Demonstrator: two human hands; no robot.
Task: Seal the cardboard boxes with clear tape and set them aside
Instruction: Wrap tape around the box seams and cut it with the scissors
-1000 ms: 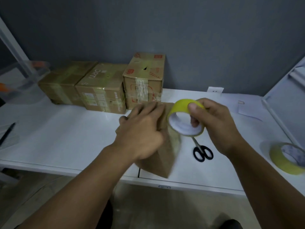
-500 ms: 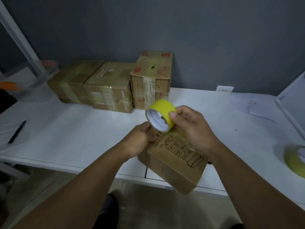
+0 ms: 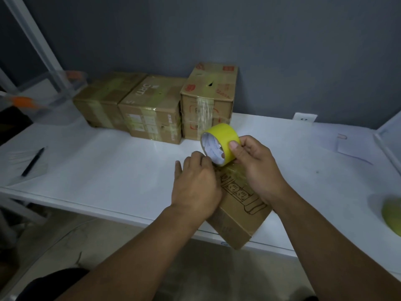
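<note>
A person's right hand (image 3: 256,164) grips a yellow-cored tape roll (image 3: 220,146) by its rim, thumb on the outer band and fingers curled behind, tilting it just above the far end of a small cardboard box (image 3: 240,211); the grip looks chosen so the roll can turn and pay out tape. The left hand (image 3: 195,187) lies flat on the box's top, fingers closed over nothing but pressing down close beside the roll, apparently pinning the tape's free end and steadying the box; a glossy clear strip seems to run along the lid beneath the hands, though its exact length is hard to tell. The box sits at an angle on the near edge of the white table (image 3: 108,170), one corner overhanging, within easy reach for turning. Against the grey wall, three taped boxes (image 3: 156,109) stand in a row, touching one another, evidently the set-aside pile; a pen (image 3: 32,159) lies on papers at far left; a second roll (image 3: 392,216), blurred, rests at the right edge.
</note>
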